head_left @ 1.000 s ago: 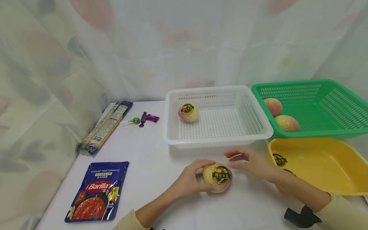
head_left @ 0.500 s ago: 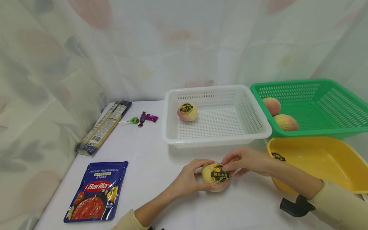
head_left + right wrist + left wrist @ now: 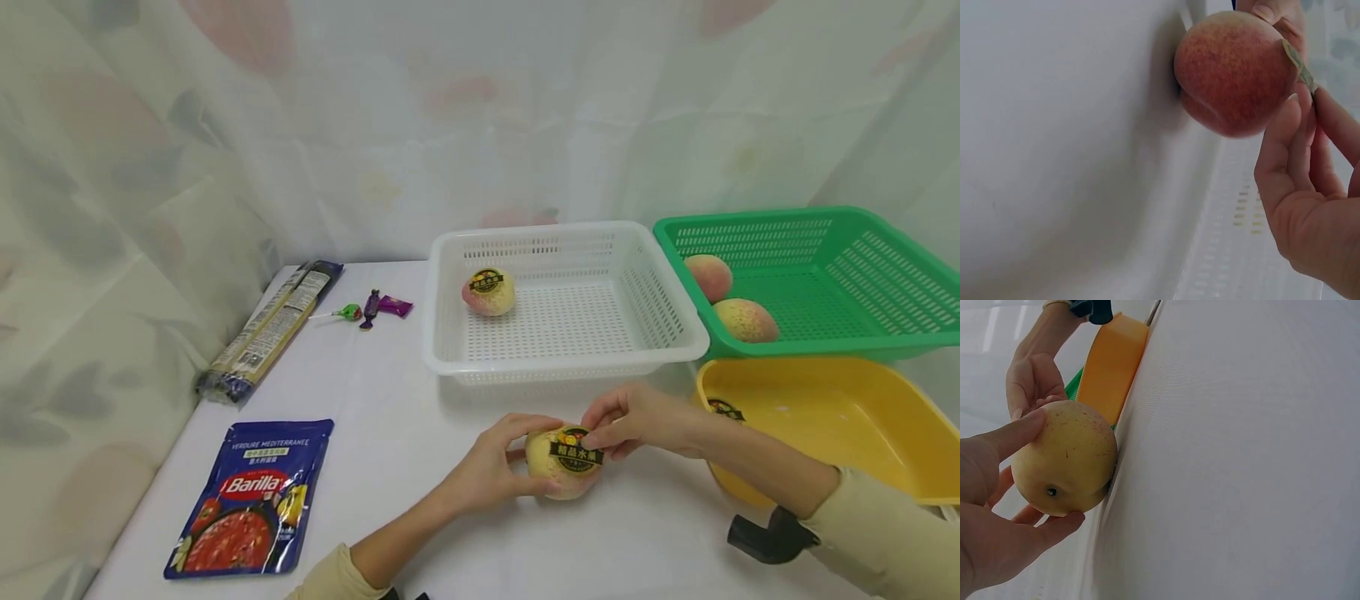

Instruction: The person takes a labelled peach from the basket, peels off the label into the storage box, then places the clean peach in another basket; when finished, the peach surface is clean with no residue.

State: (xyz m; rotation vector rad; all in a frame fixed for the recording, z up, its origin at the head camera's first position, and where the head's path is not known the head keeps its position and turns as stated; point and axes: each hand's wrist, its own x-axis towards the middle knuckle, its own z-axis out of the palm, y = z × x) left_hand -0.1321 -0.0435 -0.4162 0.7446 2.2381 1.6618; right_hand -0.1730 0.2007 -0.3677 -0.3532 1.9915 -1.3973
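Observation:
A yellow and pink peach (image 3: 546,473) rests on the white table in the middle of the head view. My left hand (image 3: 489,468) grips it from the left, thumb low and fingers over the far side. On the peach is a black and gold label sticker (image 3: 572,455). My right hand (image 3: 637,421) pinches the right edge of that sticker between thumb and forefinger. From the right wrist, the sticker (image 3: 1296,62) shows its pale back, its pinched side lifted off the red skin. In the left wrist view the peach's stem end (image 3: 1052,492) faces the camera.
Behind the hands stands a white basket (image 3: 562,367) with one stickered peach (image 3: 491,293). A green basket (image 3: 840,343) holds two peaches. A yellow bin (image 3: 832,417) has a sticker on its rim. Leftward lie a sauce pouch (image 3: 251,500), a pasta packet (image 3: 273,329), a lollipop (image 3: 350,312) and candies.
My right hand has come leftward from beside the peach and taken hold of the sticker's edge, which has lifted and shifted. The left hand has kept its grip.

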